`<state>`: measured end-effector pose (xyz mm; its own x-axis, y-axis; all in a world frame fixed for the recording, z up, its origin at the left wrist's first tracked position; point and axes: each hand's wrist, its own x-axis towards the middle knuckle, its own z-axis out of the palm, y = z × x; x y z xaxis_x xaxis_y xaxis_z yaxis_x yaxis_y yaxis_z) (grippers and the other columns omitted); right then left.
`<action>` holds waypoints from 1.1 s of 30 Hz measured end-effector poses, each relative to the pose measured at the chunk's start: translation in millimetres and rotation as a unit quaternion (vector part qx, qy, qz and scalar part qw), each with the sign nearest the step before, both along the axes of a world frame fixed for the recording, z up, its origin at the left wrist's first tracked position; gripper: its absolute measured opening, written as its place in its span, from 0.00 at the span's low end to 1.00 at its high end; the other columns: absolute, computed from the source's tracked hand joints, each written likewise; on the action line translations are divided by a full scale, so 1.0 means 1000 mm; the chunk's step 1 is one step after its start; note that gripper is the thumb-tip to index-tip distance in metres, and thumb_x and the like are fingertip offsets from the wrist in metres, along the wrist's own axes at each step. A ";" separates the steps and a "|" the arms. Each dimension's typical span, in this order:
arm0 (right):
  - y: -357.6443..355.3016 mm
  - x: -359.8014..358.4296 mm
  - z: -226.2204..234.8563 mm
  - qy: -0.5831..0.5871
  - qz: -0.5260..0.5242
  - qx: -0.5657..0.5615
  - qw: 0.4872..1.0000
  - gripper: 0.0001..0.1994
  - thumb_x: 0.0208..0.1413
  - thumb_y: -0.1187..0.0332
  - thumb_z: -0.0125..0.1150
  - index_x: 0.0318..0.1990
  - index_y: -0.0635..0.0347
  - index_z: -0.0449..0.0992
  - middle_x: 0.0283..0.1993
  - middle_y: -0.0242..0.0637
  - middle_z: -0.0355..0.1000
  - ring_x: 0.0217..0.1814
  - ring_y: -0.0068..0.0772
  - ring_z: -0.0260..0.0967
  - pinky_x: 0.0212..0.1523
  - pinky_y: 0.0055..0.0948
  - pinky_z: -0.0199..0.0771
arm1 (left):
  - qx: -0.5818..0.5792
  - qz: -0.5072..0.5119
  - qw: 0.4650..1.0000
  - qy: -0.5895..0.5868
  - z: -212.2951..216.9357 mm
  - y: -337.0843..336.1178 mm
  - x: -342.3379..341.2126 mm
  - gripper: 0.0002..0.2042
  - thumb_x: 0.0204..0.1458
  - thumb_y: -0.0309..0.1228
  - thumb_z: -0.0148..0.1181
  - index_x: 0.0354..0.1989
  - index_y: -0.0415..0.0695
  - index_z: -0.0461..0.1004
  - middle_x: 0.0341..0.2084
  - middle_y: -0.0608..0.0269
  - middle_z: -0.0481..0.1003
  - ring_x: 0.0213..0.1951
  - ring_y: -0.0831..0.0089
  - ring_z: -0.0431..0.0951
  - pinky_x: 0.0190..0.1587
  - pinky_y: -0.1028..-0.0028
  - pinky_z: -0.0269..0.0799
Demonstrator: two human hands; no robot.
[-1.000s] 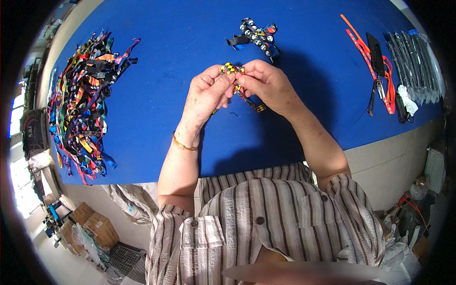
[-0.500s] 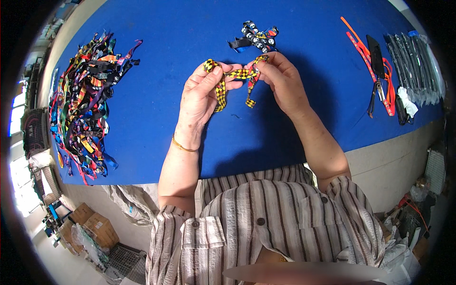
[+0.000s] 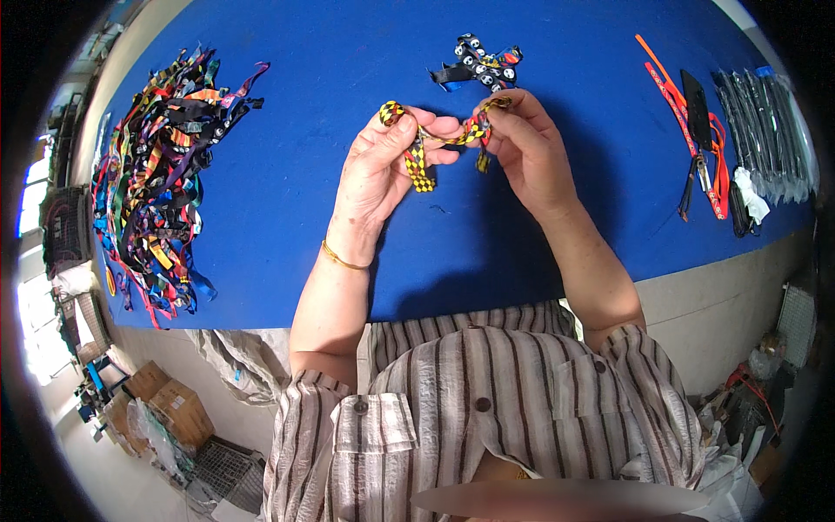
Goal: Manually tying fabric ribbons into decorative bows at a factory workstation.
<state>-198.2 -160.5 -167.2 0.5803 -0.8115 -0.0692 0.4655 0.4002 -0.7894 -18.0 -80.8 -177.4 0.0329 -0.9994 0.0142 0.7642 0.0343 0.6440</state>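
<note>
A yellow-and-black checkered ribbon strap (image 3: 418, 165), with some red on it, stretches between my two hands above the blue table. My left hand (image 3: 374, 161) pinches one part between thumb and fingers; a loop stands up above the thumb and a length hangs below. My right hand (image 3: 524, 139) is closed on the other part, with a short end dangling under the fingers. Just beyond my right hand lies a small bunch of black ribbon straps with white round prints (image 3: 478, 65). Whether the strap carries any clip or fitting is hidden by my fingers.
A large heap of multicoloured ribbon straps (image 3: 161, 187) covers the left of the blue table (image 3: 330, 52). At the right lie red and orange straps (image 3: 665, 96), a black flat piece (image 3: 696, 109), a crumpled white scrap (image 3: 750, 196) and a stack of clear-bagged dark items (image 3: 765, 130).
The strap's middle has twisted and its hanging end at my right hand is drawn up shorter. Both hands remain closed on it. The view has shifted slightly.
</note>
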 end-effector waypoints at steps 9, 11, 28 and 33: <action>-0.002 0.000 -0.008 0.024 -0.046 0.014 0.999 0.05 0.61 0.72 0.57 0.43 0.57 0.73 0.37 0.26 0.72 0.36 0.14 0.69 0.37 0.17 0.68 | -0.004 0.029 1.000 0.012 0.000 0.000 -0.004 0.11 0.63 0.29 0.52 0.43 0.33 0.75 0.50 0.38 0.74 0.54 0.48 0.75 0.50 0.57 0.80; -0.006 -0.004 -0.013 0.023 -0.004 0.021 1.000 0.05 0.62 0.71 0.58 0.43 0.58 0.73 0.38 0.26 0.73 0.35 0.15 0.69 0.34 0.17 0.70 | -0.012 0.031 0.999 0.014 0.002 0.000 -0.005 0.11 0.63 0.29 0.53 0.43 0.33 0.75 0.51 0.38 0.73 0.55 0.50 0.75 0.50 0.59 0.80; 0.005 0.002 -0.006 0.131 0.067 -0.036 0.988 0.03 0.61 0.70 0.59 0.40 0.56 0.77 0.35 0.22 0.74 0.35 0.11 0.69 0.35 0.17 0.69 | 0.054 -0.005 0.998 -0.036 0.004 0.003 -0.002 0.12 0.64 0.33 0.52 0.46 0.36 0.73 0.29 0.52 0.80 0.31 0.65 0.82 0.36 0.74 0.80; 0.004 0.003 -0.013 0.084 0.059 -0.052 0.993 0.04 0.62 0.70 0.57 0.42 0.55 0.76 0.36 0.21 0.72 0.37 0.09 0.67 0.37 0.15 0.67 | 0.064 -0.010 0.996 -0.062 0.006 0.003 -0.003 0.06 0.63 0.31 0.54 0.39 0.41 0.71 0.27 0.51 0.79 0.30 0.66 0.82 0.34 0.74 0.79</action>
